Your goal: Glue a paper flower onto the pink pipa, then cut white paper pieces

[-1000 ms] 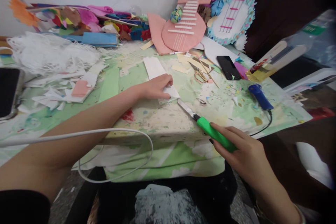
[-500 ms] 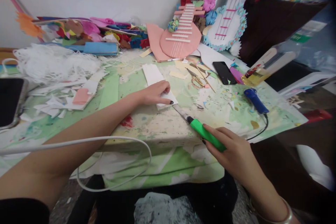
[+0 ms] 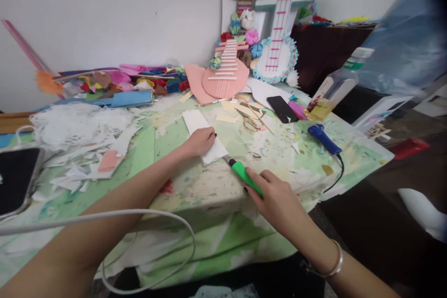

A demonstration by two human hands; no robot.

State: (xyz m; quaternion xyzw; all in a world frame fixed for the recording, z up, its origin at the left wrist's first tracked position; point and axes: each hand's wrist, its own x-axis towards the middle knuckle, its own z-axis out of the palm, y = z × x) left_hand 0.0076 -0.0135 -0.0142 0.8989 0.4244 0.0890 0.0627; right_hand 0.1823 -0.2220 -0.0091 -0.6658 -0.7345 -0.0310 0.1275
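A white card strip (image 3: 196, 119) lies slantwise on the table in front of me. My left hand (image 3: 201, 141) rests on the middle of it, fingers curled and closed, holding it down. The palm side and the fingertips' grip are mostly hidden. In my right hand (image 3: 274, 198) is a green utility knife (image 3: 240, 172), its handle wrapped by the fingers. The knife's short visible blade meets the strip's near right corner; whether it is on or under the card I cannot tell.
Gold scissors (image 3: 250, 122), a black phone (image 3: 281, 108) and a blue glue gun (image 3: 324, 138) lie to the right. White shredded strips (image 3: 80, 125) and another phone (image 3: 18, 179) sit left. A white cable (image 3: 150, 212) loops across my left forearm. Paper instruments (image 3: 226, 79) stand behind.
The view has tilted up. My left thumb has drawn in from its stretched position towards the fingers. The knife has come closer to the strip, and less of its blade shows.
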